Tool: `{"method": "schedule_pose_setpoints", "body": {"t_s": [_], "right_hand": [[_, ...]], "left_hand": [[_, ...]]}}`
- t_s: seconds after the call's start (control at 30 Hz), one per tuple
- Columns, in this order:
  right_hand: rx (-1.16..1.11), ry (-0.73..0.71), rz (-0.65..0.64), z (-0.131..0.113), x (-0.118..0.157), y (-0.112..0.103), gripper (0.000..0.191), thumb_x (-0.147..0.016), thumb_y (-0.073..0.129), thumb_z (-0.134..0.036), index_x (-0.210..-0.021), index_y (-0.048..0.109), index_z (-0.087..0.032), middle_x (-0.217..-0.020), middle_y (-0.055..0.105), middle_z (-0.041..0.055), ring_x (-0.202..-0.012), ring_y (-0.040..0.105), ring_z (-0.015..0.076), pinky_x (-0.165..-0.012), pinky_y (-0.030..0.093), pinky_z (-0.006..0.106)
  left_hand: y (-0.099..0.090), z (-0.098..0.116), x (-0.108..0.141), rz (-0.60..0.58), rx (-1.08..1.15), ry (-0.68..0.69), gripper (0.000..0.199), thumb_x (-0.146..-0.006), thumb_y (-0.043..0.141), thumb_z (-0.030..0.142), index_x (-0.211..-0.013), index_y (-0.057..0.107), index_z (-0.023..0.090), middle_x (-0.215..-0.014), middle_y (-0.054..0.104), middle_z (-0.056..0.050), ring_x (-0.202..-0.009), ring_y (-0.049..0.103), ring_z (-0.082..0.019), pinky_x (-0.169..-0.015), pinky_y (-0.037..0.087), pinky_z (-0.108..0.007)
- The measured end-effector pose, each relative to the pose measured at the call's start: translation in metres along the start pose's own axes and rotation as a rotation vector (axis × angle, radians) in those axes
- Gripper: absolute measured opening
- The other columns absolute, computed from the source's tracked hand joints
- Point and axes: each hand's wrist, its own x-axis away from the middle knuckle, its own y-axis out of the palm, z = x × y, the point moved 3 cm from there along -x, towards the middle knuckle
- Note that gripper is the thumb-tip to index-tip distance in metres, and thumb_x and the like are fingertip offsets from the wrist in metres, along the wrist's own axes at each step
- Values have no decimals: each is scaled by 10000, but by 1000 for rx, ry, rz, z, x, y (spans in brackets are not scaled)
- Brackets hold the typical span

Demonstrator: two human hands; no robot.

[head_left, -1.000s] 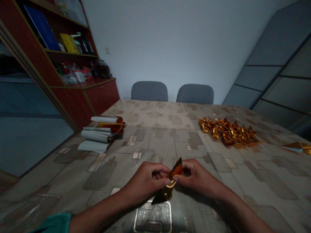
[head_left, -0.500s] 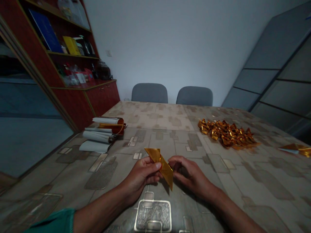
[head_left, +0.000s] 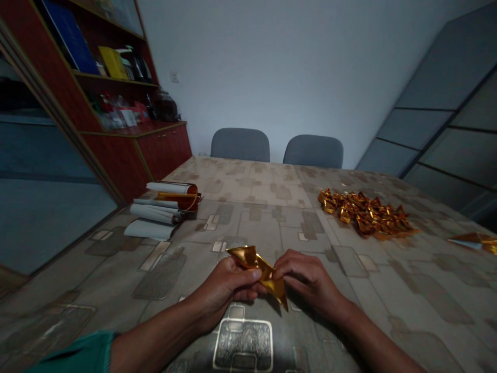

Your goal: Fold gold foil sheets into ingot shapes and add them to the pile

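Observation:
Between my two hands, just above the table, is a piece of folded gold foil paper point(head_left: 267, 273) with pointed ends. My left hand point(head_left: 235, 280) pinches its left half, thumb on top and fingers beneath. The fingers of my right hand point(head_left: 305, 277) close on its right edge, where the foil bends and bulges. One pointed end sticks out to the upper left, the other down to the right. My right fingertips are partly hidden behind the foil and the hand itself.
A cluster of folded gold foil pieces point(head_left: 367, 212) sits on the right of the patterned table point(head_left: 248, 207). Rolled or folded paper sheets point(head_left: 153, 220) lie on the left. Another foil sheet point(head_left: 476, 241) is at the right edge. Two grey chairs point(head_left: 239, 144) stand behind.
My right hand has closed on the foil's right side. The flat folded foil has become bent and opened out, its lower tip shifting right. The view has tilted slightly.

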Motion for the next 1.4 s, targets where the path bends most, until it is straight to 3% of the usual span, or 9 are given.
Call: {"method": "schedule_pose_setpoints", "body": {"t_s": [0.2,0.4,0.6,0.97,1.2,1.4], "right_hand": [[-20,50,7,-1,0,-1,180,-1006,615,-304,-885,702,-205,-826,724,31,-758,676,138,-696,515,249],[-81,91,-41,-3,0,0,101,-980,657,-280,-1034,722,-226,-916,738,40,-823,687,151,-740,537,273],[-106,45,-128,2,3,0,190,-973,669,-298,-1146,748,-292,-999,741,51,-903,688,165,-779,550,295],[-63,70,-126,1,3,-6,175,-992,639,-276,-1090,784,-294,-955,731,51,-852,698,145,-738,556,275],[-99,107,-170,-3,1,-5,268,-935,722,-274,-1196,745,-324,-1028,726,51,-914,688,165,-782,559,308],[-185,160,-202,-2,1,-6,252,-969,646,-436,-1116,782,-282,-1020,699,61,-906,672,182,-800,549,353]], "left_hand": [[0,-1,-1,-6,-5,9,314,-670,922,313,-859,760,122,-792,769,-59,-659,701,-102,-584,532,-144],[4,-5,2,24,63,7,351,-624,952,348,-815,765,122,-752,756,-52,-664,697,-104,-612,540,-145],[6,-8,4,53,39,3,427,-577,971,377,-838,768,108,-781,753,-64,-657,673,-99,-583,536,-139],[7,-8,7,39,-21,20,380,-666,927,356,-920,759,129,-890,767,-79,-758,725,-152,-579,547,-159],[2,-10,3,122,22,19,386,-600,957,349,-849,782,111,-776,764,-85,-693,703,-133,-593,541,-152],[4,-12,4,116,-47,13,368,-591,954,367,-805,784,121,-794,775,-94,-691,701,-145,-589,538,-167]]}}
